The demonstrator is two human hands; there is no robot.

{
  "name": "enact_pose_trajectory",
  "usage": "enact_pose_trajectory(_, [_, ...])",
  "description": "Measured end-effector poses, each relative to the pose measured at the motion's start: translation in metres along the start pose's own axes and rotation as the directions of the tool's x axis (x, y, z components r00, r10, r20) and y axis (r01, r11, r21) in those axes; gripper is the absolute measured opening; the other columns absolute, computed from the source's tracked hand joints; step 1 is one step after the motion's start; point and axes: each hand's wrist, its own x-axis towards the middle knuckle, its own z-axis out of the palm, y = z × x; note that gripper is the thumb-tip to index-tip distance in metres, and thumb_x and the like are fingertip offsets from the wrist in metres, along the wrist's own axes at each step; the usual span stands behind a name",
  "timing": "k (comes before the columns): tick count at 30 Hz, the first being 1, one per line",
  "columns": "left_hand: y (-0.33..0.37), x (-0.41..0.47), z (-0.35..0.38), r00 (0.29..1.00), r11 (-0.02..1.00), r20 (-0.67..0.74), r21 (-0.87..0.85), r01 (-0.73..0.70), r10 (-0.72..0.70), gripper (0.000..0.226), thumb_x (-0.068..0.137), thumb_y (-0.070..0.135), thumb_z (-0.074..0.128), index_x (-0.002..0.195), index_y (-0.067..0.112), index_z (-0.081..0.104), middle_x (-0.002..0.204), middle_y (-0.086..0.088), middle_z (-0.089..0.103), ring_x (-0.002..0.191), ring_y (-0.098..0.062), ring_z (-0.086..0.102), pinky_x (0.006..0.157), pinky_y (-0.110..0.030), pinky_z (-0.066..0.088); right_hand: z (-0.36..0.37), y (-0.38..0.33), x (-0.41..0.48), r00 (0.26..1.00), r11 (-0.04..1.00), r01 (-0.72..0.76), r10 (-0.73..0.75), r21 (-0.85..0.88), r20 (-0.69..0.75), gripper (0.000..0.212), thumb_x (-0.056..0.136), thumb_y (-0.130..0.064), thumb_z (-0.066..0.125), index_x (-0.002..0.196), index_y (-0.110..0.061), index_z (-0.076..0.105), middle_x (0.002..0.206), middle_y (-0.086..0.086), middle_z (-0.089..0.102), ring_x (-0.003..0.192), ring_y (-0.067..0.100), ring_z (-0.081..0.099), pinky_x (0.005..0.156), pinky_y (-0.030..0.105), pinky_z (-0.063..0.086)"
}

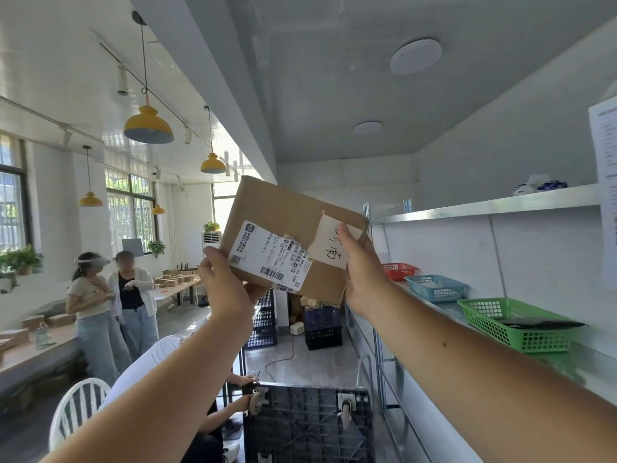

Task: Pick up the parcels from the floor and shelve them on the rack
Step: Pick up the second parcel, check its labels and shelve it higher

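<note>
A flat brown cardboard parcel [283, 212] with a white shipping label and a handwritten paper tag is held up at head height, tilted, its underside facing me. My left hand [225, 289] grips its lower left corner. My right hand [362, 272] grips its right edge, thumb over the handwritten tag. The metal rack [484, 206] stands on the right; the parcel's right corner is level with the near end of its upper shelf, just left of it.
On the middle shelf sit a red basket [399, 271], a blue basket [435, 287] and a green basket [510, 324]. An upturned black trolley [307, 426] lies below. Dark crates [322, 327] stand behind. A seated person [147, 369] and two standing people [110, 305] are to the left.
</note>
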Motion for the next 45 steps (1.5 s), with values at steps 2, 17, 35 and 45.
enact_pose_trajectory(2, [0.005,0.003,-0.002,0.996,0.996,-0.002,-0.03,0.084,-0.084,0.065,0.103,0.074,0.031,0.135,0.022,0.054,0.115,-0.015,0.073,0.101,-0.039,0.078,0.064,-0.045,0.067,-0.002,0.001,0.0,1.0,1.0,0.004,-0.004,-0.023,-0.001,0.04,0.096,-0.051,0.073,0.131,-0.036,0.062,0.123,0.007,0.079,0.103,0.027,0.076,0.075,0.051,0.066])
enact_pose_trajectory(17, [0.009,0.026,-0.034,1.0,0.882,0.007,0.471,0.021,-0.028,0.053,0.092,-0.008,0.028,0.095,0.029,0.066,0.071,0.006,0.08,0.068,-0.014,0.077,0.042,-0.025,0.056,-0.021,0.01,0.008,0.986,0.966,0.163,-0.164,-0.202,0.01,0.028,0.09,-0.036,0.083,0.117,-0.033,0.077,0.107,-0.005,0.084,0.11,0.028,0.076,0.094,0.051,0.063])
enact_pose_trajectory(35, [0.052,0.012,-0.048,0.919,0.918,0.122,0.187,0.349,-0.374,0.06,0.096,0.055,0.062,0.14,0.014,0.061,0.099,-0.018,0.064,0.078,-0.04,0.078,0.067,-0.052,0.065,0.003,0.017,0.002,0.995,0.986,0.095,-0.094,0.138,-0.017,0.07,0.074,-0.029,0.089,0.136,-0.011,0.064,0.125,0.015,0.079,0.101,0.026,0.08,0.097,0.058,0.062])
enact_pose_trajectory(45, [0.031,0.015,-0.041,0.857,0.842,0.099,0.273,0.465,-0.506,0.049,0.105,0.052,0.058,0.136,0.014,0.063,0.126,-0.02,0.077,0.104,-0.039,0.076,0.073,-0.049,0.066,0.016,0.032,0.001,0.997,1.0,0.008,-0.007,-0.013,0.074,0.031,0.1,-0.055,0.062,0.12,-0.032,0.07,0.1,-0.003,0.085,0.105,0.028,0.077,0.094,0.05,0.055])
